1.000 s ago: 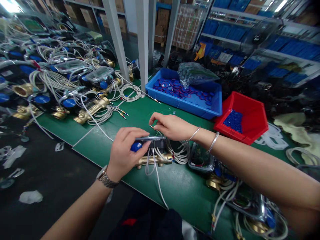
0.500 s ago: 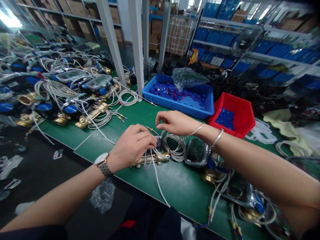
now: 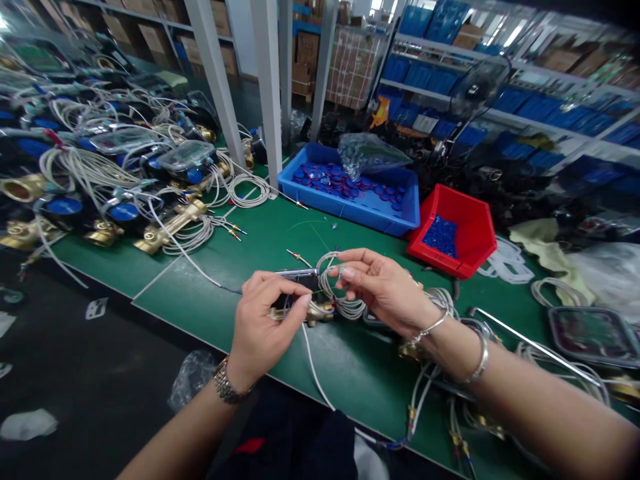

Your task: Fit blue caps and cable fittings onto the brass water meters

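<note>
My left hand [image 3: 267, 327] is closed over the meter on the bench, thumb and forefinger pinched on a thin green wire [image 3: 319, 291]. To its right, my right hand [image 3: 377, 287] is raised with its fingertips pinched. The same wire seems to run up to those fingers, and a small teal piece shows between them, too small to name. Beneath both hands lies the meter, with a dark housing [image 3: 300, 275] and a brass pipe body [image 3: 320, 313]; my left hand partly hides it. A coiled white cable [image 3: 349, 308] rests beside it.
Behind are a blue tray [image 3: 350, 217] of blue discs and a red bin [image 3: 473, 250] of small blue parts. Many brass meters [image 3: 170, 227] with cables crowd the left. More meters [image 3: 593, 333] lie right. A grey post [image 3: 267, 100] rises at the bench's back.
My right hand has come down and nearer, its palm turned. My left hand has rolled so its thumb shows, uncovering more of the meter housing. The view has shifted slightly.
</note>
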Demonstrator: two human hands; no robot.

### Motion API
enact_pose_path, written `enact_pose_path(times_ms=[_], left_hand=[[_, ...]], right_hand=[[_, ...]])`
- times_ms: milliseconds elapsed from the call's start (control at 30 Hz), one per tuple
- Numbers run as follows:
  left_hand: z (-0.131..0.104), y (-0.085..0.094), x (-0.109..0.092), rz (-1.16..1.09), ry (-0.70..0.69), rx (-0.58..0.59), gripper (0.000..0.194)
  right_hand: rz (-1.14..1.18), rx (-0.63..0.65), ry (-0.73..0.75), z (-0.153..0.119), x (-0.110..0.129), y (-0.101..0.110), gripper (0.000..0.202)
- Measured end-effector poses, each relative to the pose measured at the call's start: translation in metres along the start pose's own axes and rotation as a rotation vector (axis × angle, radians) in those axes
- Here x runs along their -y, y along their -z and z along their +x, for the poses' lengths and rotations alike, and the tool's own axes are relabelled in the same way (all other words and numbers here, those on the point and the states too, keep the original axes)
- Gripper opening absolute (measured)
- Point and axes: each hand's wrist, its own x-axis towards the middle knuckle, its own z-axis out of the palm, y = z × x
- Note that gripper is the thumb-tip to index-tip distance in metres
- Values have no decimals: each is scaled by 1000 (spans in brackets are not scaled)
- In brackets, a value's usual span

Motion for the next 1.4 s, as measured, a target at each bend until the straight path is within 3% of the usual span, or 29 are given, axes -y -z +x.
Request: enact_pose_path(times_ms=[200, 633, 1400], left_hand=[[-2, -8, -7, 32, 16, -102, 6], [-1, -12, -15, 159, -50, -130, 8], [-4, -12, -19, 173, -39, -107, 9]], right_hand=[[127, 74, -121, 4, -8, 2, 29], [142, 187, -127, 3, -18, 8, 28], [92, 137, -118, 1, -17, 5, 27]])
